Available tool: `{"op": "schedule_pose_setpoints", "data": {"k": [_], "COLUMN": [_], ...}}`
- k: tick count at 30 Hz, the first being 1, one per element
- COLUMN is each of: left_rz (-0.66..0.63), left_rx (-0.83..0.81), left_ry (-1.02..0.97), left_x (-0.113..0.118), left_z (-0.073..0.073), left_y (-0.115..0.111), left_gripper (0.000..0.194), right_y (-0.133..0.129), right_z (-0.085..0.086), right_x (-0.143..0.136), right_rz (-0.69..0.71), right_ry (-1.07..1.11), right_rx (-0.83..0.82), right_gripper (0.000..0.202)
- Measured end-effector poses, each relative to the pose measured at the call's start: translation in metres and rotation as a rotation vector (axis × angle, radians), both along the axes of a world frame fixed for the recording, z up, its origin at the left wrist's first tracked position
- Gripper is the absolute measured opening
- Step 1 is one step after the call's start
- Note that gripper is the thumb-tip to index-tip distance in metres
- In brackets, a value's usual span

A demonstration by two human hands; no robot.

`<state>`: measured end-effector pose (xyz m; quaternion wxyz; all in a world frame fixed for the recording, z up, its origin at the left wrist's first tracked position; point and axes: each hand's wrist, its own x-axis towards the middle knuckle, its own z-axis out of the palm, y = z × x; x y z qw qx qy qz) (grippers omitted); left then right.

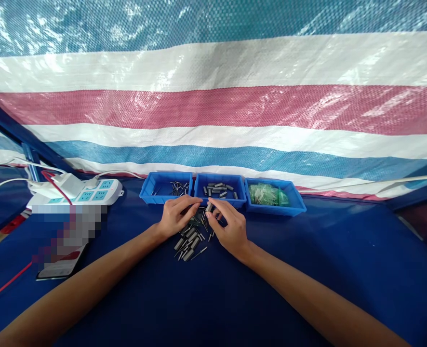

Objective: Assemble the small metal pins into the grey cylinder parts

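My left hand point(176, 215) is in a pinch above the dark blue table, its fingertips close together near the middle bin. Whatever lies between them is too small to make out. Close beside it, my right hand point(231, 227) grips a short grey cylinder point(209, 207) between thumb and fingers. Below both hands lies a loose pile of grey cylinders point(187, 254) and thin metal pins point(201, 251); my hands partly cover its far side. More grey cylinders point(219, 189) rest in the middle blue bin point(238, 183), just beyond my fingertips.
The left blue bin point(155, 180) holds several thin pins point(179, 188). Green-tinted clear plastic bags point(266, 194) fill the right blue bin point(295, 205). A white power strip point(105, 192) with cables and a phone point(60, 265) sit at left. Striped sheeting point(213, 108) hangs behind.
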<state>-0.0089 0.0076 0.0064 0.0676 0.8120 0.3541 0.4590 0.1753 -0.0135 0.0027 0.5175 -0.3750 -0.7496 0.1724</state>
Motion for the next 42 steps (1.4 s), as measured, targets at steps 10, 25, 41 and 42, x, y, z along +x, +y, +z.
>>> {"op": "schedule_pose_setpoints", "data": {"k": [10, 25, 41, 42], "left_rz": [-0.007, 0.023, 0.028, 0.027], "left_rx": [0.014, 0.011, 0.039, 0.038], "left_ry": [0.013, 0.023, 0.02, 0.019], "left_x": [0.0017, 0.0011, 0.0011, 0.0011], "left_z": [0.0032, 0.0017, 0.0018, 0.002], "left_y": [-0.0013, -0.001, -0.0012, -0.0013], "left_gripper": [0.016, 0.016, 0.016, 0.016], "right_y": [0.0008, -0.0013, 0.001, 0.0012], "right_z": [0.0005, 0.0021, -0.0023, -0.0029], "right_x": [0.001, 0.0021, 0.0022, 0.0021], "right_rz": [0.014, -0.031, 0.027, 0.043], "right_ry": [-0.032, -0.073, -0.037, -0.044], "right_rx": [-0.007, -0.017, -0.016, -0.026], "right_gripper": [0.03, 0.021, 0.025, 0.026]}}
